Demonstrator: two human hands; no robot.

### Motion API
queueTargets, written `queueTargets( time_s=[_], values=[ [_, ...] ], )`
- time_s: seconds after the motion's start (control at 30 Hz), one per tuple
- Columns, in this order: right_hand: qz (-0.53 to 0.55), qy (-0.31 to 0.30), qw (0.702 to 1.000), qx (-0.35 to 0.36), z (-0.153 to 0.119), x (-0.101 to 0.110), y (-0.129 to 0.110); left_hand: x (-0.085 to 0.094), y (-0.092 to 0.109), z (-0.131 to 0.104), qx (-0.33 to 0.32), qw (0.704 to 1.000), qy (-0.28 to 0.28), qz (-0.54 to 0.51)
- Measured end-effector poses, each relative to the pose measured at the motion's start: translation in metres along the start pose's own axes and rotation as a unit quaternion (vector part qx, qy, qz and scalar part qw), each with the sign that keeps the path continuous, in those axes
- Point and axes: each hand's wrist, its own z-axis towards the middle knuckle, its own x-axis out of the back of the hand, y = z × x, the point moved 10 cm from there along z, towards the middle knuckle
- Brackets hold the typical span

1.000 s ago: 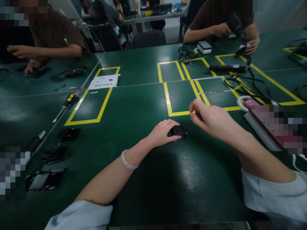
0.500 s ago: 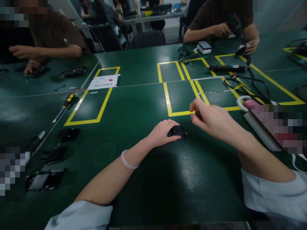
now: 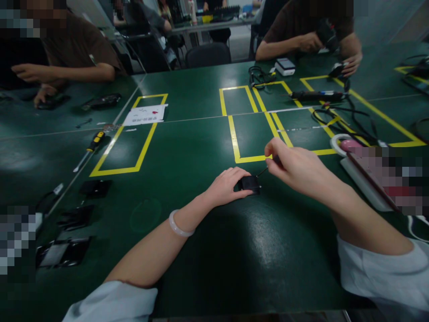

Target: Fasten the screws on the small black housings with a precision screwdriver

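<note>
A small black block (image 3: 250, 184) lies on the green table (image 3: 197, 147), with my left hand (image 3: 229, 187) closed round its left side, thumb in front and fingers behind. My right hand (image 3: 284, 164) is pinched on a thin dark tool (image 3: 262, 171), whose tip reaches the back right corner of the block. Most of the tool's handle is hidden in my fingers. A small shiny metal bit sticks out at the block's right edge.
At the left lie a yellow-black screwdriver (image 3: 96, 141) and dark parts (image 3: 95, 188). A white paper (image 3: 145, 114) lies beyond. On the right are a tape roll (image 3: 336, 144), a pen-shaped black tool (image 3: 318, 95) and cables. Two people sit across the table.
</note>
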Motion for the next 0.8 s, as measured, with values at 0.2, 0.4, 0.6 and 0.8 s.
queueTargets(
  time_s=[0.2,0.4,0.6,0.8],
  values=[
    [0.001,-0.008,1.000,-0.002,0.0005,-0.0014,0.0000,0.0008,0.0008,0.0002,-0.007,1.000,0.008,0.002],
    [0.001,-0.010,1.000,0.001,0.0009,-0.0024,0.0010,-0.0001,0.0000,0.0003,-0.001,1.000,0.000,-0.002],
    [0.016,-0.003,1.000,0.006,0.0000,-0.0012,-0.0008,-0.0002,-0.0006,0.0003,0.000,1.000,0.002,0.002],
    [0.000,-0.008,1.000,0.007,0.0004,-0.0035,0.0007,0.0005,0.0007,0.0003,-0.002,1.000,0.002,0.007]
  ],
)
